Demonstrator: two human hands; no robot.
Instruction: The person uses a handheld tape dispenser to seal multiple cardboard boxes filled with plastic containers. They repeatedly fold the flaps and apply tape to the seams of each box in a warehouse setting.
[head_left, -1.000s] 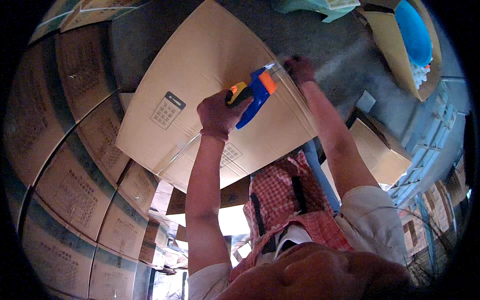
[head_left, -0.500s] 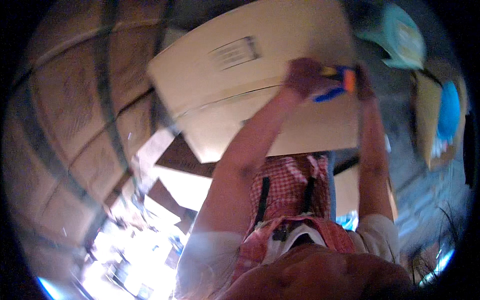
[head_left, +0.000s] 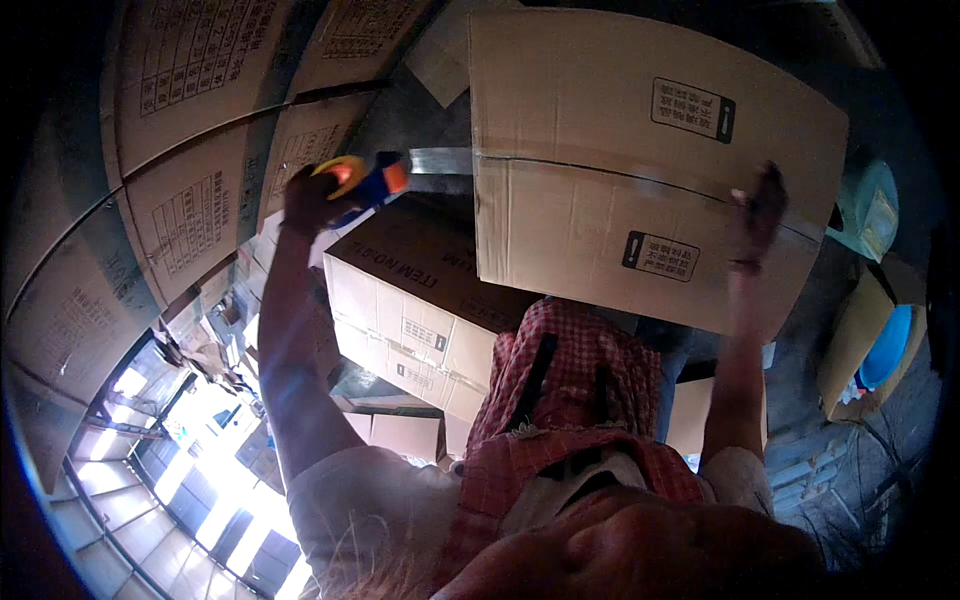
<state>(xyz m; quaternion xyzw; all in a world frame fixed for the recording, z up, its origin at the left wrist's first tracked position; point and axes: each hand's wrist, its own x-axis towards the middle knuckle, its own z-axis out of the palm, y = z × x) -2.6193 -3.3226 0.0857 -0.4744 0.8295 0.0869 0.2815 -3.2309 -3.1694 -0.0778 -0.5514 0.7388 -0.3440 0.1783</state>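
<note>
Stacked cartons (head_left: pixel 185 215) rise to the left of the large cardboard carton (head_left: pixel 560 110), their faces printed with dark columns of characters, ruled lines and darker bands. The large cardboard carton lies with its flaps closed and its centre seam running crosswise; one second earlier it appeared slanted, the view having since turned. Two boxed labels (head_left: pixel 692 108) are printed on it, one each side of the seam, each carrying lines of characters and a dark tab with a pale mark. A second carton (head_left: pixel 390 330), at its near left corner, now shows more fully than half a second ago; Latin capitals mark the shaded face, boxed print the lighter one. A red checked apron (head_left: pixel 570 350) is at its near edge. Beyond its right edge are an open carton (head_left: pixel 840 345) containing a blue basin (head_left: pixel 886 350), and a pale green bag (head_left: pixel 872 215). The left hand (head_left: pixel 308 203), gripping a blue-and-orange tape dispenser (head_left: pixel 382 180), is off its left edge; half a second earlier both were at its right edge. The right hand (head_left: pixel 763 220) is over its top near the seam's right end, fingers extended, grasping nothing visible. A tape strip (head_left: pixel 440 161) spans from dispenser to its left edge at the seam.
</note>
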